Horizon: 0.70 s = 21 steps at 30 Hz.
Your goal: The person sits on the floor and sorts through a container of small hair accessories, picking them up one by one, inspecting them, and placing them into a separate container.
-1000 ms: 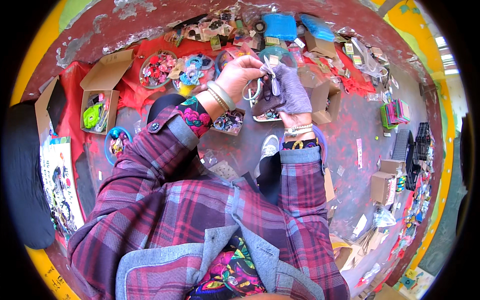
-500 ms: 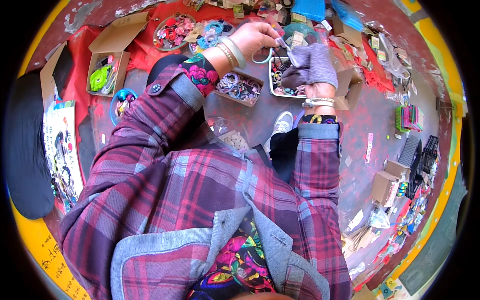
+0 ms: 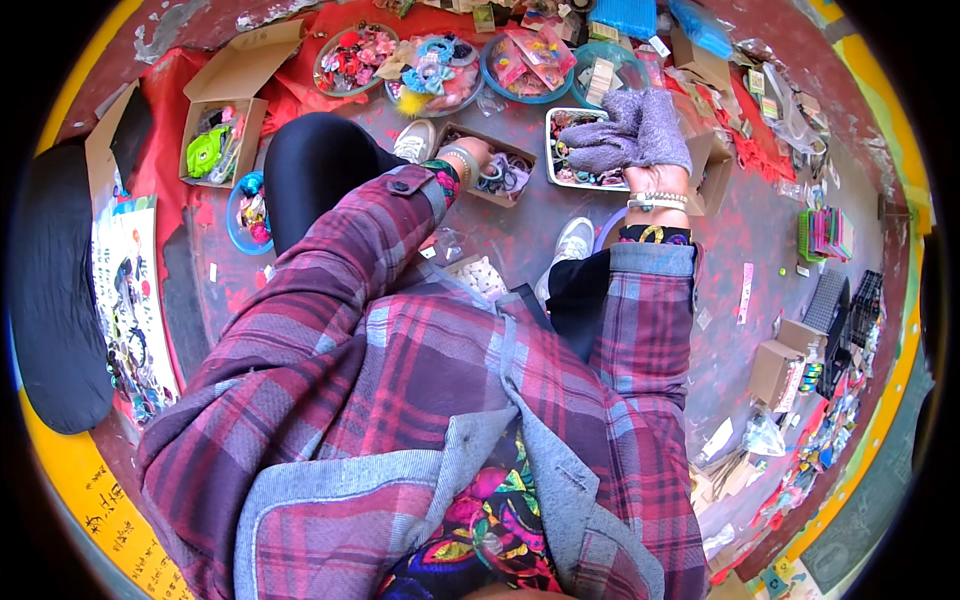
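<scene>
Low over a small cardboard box (image 3: 487, 197) of hair ties, my bare left hand (image 3: 470, 152) bends down at the box's left side. Its fingertips are mostly hidden among the grey and lilac hair ties (image 3: 510, 175), so I cannot tell whether it grips one. My right hand (image 3: 625, 135) wears a fuzzy grey-purple glove. Its gloved fingers are stretched out and apart, with nothing visible in them. Beneath them stands a white tray (image 3: 550, 150) of small dark and coloured hair accessories, partly covered by the glove.
Farther off are round basins of hair accessories (image 3: 345, 65), blue scrunchies (image 3: 430, 75) and pink packets (image 3: 535, 60). An open carton (image 3: 255, 140) holds a bright green item, with a blue bowl (image 3: 233, 222) nearby. My shoes (image 3: 572, 243) flank the small box. Colourful baskets (image 3: 822, 235) stand at right.
My left hand has come down and nearer from beside the glove to the small box. The looped strand and clear piece between my hands are no longer visible there. The gloved fingers have straightened.
</scene>
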{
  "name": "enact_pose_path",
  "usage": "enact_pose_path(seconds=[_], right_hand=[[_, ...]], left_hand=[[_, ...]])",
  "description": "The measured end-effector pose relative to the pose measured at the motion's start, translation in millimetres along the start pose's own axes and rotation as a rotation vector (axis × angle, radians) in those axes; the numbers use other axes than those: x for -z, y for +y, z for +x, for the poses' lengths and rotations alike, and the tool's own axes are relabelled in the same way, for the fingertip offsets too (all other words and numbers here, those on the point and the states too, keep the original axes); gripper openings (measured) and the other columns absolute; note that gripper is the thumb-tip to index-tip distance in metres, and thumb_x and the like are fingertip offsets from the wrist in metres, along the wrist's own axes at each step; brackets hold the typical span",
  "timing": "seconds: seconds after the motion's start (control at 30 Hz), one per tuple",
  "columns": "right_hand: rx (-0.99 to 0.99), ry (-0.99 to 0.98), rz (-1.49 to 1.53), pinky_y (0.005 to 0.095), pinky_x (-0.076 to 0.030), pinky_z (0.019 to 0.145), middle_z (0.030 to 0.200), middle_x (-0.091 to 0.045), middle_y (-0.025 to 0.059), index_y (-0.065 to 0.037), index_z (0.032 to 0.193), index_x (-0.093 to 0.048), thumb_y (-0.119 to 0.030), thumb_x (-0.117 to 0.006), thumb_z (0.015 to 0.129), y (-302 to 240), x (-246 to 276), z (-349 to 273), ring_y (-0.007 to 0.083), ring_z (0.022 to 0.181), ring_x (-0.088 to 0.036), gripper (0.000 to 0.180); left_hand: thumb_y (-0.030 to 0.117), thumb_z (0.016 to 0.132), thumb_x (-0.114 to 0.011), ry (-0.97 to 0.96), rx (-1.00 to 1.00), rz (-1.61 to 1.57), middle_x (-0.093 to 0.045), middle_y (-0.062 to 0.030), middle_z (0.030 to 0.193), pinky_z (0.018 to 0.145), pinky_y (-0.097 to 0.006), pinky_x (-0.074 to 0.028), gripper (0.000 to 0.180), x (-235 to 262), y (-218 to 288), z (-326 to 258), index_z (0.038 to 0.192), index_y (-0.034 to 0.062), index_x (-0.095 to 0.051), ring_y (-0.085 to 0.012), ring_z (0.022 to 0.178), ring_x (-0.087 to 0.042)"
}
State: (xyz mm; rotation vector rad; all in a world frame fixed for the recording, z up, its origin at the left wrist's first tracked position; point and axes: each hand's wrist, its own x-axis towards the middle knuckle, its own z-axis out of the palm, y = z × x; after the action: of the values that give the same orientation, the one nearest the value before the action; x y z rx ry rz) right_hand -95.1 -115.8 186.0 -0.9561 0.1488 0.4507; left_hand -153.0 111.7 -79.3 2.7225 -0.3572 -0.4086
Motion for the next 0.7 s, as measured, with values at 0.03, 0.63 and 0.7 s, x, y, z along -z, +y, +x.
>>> enact_pose_path(seconds=[0.03,0.63,0.7], right_hand=[[0.001,0.009,-0.001,0.0393,-0.052,0.063,0.09,-0.06,0.0172,0.001,0.093,-0.054,-0.027,-0.053,0.085,0.4,2.7,0.0,0.0294,0.078,-0.059,0.028],[-0.123,-0.154,-0.118,0.0282,-0.05,0.062,0.093,-0.06,0.0112,-0.002,0.099,-0.054,-0.025,-0.055,0.085,1.7,3.6,-1.3,0.019,0.076,-0.06,0.027],[-0.067,-0.145,-0.172,0.0226,-0.043,0.051,0.084,-0.058,0.0066,-0.004,0.096,-0.054,-0.025,-0.052,0.086,4.1,-19.3,-12.6,0.0139,0.065,-0.055,0.023]], left_hand=[[0.023,0.073,-0.062,-0.077,0.054,0.033,-0.061,-0.0115,0.091,0.07,-0.033,-0.048,0.023,-0.8,0.9,2.1,0.089,0.006,-0.064,-0.0294,0.084,-0.058],[0.018,0.09,-0.042,0.046,0.106,-2.388,-0.053,-0.0165,0.097,0.088,-0.045,-0.044,0.019,168.6,100.3,-27.7,0.091,-0.0003,-0.047,-0.0265,0.096,-0.052],[0.018,0.09,-0.041,0.014,0.019,-2.367,-0.053,-0.0165,0.098,0.089,-0.045,-0.044,0.019,183.1,108.0,-40.5,0.093,0.0003,-0.047,-0.0264,0.097,-0.052]])
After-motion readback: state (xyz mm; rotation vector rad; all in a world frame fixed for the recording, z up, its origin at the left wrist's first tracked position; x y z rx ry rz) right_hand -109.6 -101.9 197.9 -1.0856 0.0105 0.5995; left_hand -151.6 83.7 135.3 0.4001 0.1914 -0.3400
